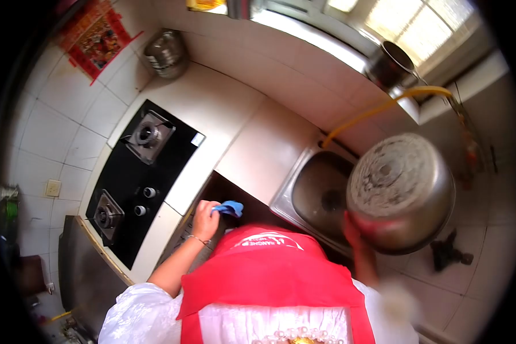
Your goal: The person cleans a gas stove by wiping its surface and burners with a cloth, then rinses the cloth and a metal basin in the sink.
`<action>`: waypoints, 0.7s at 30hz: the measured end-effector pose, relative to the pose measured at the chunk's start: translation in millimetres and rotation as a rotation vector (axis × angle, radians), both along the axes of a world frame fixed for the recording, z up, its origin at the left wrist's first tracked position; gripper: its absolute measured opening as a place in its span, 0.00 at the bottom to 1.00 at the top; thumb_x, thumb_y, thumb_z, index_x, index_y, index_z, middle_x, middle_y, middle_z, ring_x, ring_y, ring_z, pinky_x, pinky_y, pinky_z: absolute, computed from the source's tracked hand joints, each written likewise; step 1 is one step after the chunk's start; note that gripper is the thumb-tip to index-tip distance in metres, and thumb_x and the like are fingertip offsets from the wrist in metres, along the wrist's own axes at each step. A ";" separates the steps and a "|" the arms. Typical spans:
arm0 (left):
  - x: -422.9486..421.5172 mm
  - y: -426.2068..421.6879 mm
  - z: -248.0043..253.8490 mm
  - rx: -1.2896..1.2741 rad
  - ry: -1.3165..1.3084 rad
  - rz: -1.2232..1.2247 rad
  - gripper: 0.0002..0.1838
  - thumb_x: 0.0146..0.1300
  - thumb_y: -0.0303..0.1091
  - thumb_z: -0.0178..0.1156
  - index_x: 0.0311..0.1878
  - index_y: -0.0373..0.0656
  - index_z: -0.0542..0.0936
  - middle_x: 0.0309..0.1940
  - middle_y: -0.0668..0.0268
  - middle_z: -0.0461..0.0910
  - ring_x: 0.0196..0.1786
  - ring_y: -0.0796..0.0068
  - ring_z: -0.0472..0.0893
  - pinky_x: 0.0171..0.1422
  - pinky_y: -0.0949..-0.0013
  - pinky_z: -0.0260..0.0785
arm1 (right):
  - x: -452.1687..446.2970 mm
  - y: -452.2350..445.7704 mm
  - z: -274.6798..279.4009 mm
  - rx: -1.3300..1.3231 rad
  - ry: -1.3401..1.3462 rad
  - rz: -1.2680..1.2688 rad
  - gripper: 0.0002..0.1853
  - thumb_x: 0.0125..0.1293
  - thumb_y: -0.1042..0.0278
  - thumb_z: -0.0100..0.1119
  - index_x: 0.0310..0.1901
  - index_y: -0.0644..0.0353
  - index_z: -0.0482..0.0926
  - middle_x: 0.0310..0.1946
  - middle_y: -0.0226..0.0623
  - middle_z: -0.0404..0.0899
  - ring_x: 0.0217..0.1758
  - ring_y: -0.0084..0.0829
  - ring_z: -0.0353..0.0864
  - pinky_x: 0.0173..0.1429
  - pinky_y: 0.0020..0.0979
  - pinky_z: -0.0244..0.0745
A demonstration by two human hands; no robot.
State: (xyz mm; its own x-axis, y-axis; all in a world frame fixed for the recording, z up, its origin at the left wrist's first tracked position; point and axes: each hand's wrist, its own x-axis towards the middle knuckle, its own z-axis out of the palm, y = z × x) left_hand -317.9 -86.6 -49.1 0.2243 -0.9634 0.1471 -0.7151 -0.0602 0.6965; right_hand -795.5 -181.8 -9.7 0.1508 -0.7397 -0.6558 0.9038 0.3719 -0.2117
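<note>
My left hand point(206, 219) is closed around a bunched blue cloth point(229, 208), just past the front edge of the counter. On the other side, a large metal pot point(395, 183) is tipped so its scuffed, stained bottom faces me. My right hand point(352, 234) grips the pot at its near left side, and most of those fingers are hidden by it. The pot hangs at the right edge of the steel sink point(312, 189) and covers part of it.
A black two-burner gas hob point(169, 155) is set in the white counter point(229, 103) on the left. A metal container point(166, 54) stands in the far corner. A yellow hose point(378, 109) arches behind the sink. A dark pot point(390, 66) sits on the windowsill.
</note>
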 end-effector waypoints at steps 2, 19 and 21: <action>15.6 -12.2 -0.5 -0.075 -0.001 -0.053 0.09 0.60 0.23 0.54 0.43 0.40 0.79 0.41 0.55 0.77 0.47 0.52 0.78 0.54 0.59 0.72 | 9.7 3.4 7.2 -0.150 0.140 0.071 0.22 0.75 0.58 0.47 0.67 0.54 0.67 0.56 0.36 0.77 0.49 0.26 0.80 0.46 0.27 0.80; 144.6 -74.1 79.0 0.227 0.528 -0.145 0.12 0.63 0.26 0.53 0.48 0.40 0.79 0.40 0.60 0.82 0.41 0.70 0.83 0.49 0.69 0.75 | 425.1 -230.7 -69.1 -0.012 0.723 0.619 0.10 0.67 0.75 0.55 0.49 0.63 0.69 0.32 0.42 0.77 0.26 0.36 0.80 0.28 0.33 0.84; 148.1 -81.8 92.5 0.269 0.587 -0.162 0.12 0.62 0.27 0.53 0.48 0.39 0.79 0.41 0.60 0.82 0.44 0.68 0.82 0.52 0.69 0.74 | 436.2 -245.1 -88.2 -0.013 0.547 0.627 0.15 0.70 0.73 0.54 0.55 0.64 0.67 0.42 0.45 0.77 0.35 0.38 0.82 0.33 0.35 0.87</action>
State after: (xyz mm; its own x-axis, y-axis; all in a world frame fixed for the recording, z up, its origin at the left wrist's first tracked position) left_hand -169.8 -168.4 43.4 0.0435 -0.9777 -0.2055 -0.2358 -0.2099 0.9489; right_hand -359.3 -426.9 -97.9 0.2001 -0.6329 -0.7479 0.2984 0.7665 -0.5688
